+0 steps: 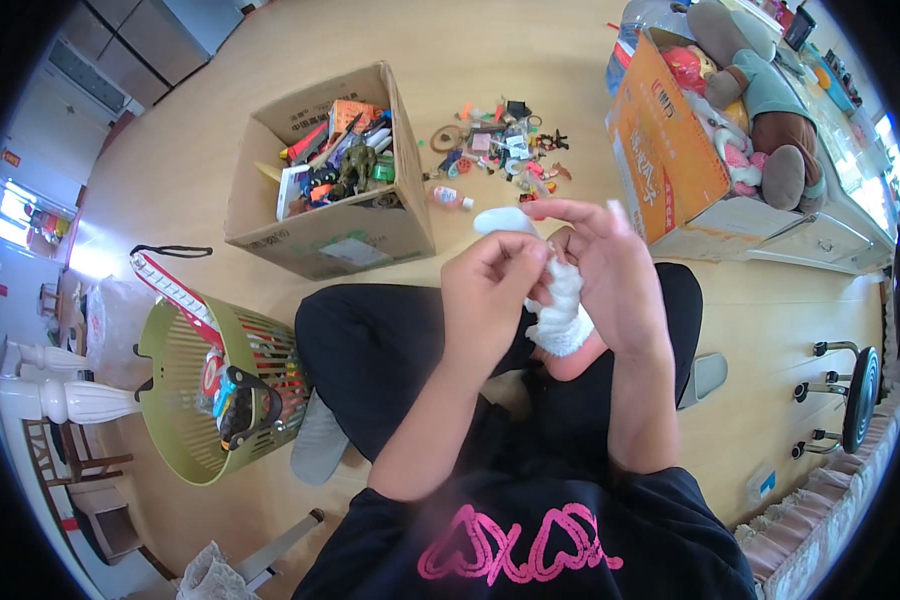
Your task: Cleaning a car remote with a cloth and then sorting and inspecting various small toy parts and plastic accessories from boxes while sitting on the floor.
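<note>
Between my hands is a white fluffy, ribbed fabric piece (pixel 562 304), bunched into folds. My left hand (pixel 487 281) pinches its upper left side with curled fingers. My right hand (pixel 615 281) grips its top between thumb and a finger, the other fingers stretched out. A white flat oval piece (pixel 504 221) sticks out beyond my left fingers; whether it joins the fabric is hidden. Below the fabric's lower edge shows a rounded bare surface (pixel 570 365), which looks like a heel. My crossed legs in black trousers (pixel 375 330) lie under both hands.
A cardboard box of toys (pixel 330 240) stands ahead left, loose small toys (pixel 495 146) beside it. An orange carton (pixel 667 150) with plush toys is at right. A green slatted basket (pixel 184 420) stands left; grey slippers (pixel 320 439) and a wheeled stool (pixel 861 401) are nearby.
</note>
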`<state>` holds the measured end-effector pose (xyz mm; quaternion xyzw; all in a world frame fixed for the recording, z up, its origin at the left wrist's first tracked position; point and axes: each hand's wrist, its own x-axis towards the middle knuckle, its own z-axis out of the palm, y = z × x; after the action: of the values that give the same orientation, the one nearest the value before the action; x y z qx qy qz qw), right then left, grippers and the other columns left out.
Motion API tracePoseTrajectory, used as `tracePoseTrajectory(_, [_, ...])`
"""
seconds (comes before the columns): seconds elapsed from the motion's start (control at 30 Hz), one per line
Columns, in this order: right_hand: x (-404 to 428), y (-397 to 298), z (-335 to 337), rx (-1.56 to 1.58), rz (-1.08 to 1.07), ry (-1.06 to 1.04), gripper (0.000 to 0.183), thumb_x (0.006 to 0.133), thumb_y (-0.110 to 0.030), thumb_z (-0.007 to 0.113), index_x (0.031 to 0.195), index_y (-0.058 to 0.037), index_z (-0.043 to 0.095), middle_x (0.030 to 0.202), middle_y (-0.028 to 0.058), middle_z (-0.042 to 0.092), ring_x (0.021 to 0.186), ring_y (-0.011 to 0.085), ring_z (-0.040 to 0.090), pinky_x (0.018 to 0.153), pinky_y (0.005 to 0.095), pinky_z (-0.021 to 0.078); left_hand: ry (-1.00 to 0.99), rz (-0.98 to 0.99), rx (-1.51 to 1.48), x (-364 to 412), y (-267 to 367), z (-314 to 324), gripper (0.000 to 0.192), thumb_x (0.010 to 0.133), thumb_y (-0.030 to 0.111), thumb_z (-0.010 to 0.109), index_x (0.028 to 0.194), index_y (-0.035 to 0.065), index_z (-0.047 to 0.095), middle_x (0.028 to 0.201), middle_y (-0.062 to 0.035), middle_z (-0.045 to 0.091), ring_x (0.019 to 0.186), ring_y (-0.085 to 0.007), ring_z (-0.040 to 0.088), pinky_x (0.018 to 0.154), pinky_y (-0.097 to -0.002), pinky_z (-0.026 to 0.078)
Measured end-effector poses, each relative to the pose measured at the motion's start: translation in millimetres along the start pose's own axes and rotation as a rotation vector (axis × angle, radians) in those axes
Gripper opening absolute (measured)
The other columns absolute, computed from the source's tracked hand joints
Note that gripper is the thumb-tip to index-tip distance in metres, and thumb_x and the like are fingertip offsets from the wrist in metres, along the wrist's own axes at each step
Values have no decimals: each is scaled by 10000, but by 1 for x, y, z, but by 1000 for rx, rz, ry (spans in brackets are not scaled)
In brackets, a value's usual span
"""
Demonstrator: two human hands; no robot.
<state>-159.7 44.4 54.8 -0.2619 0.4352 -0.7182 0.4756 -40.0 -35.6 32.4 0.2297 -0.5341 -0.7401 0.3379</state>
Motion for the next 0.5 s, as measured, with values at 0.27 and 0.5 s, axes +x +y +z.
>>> tracePoseTrajectory(0.27, [20,41,-49,-120,-9,369,334,844,-43,415,1119,70,568,1065,119,602,817,104,485,784,223,412,354,-28,233,44,-73,-84,177,911,123,545,909,-25,641,690,-37,573,619,-109,550,586,-245,444])
tracePoseTrajectory(0.5, [32,117,-103,-344,62,289,474,811,-61,500,1283,-20,486,1206,113,521,959,164,530,810,251,444,-57,-160,1444,91,-148,-129,275,848,221,643,1082,76,648,1096,-163,633,1030,-342,614,872,-398,483])
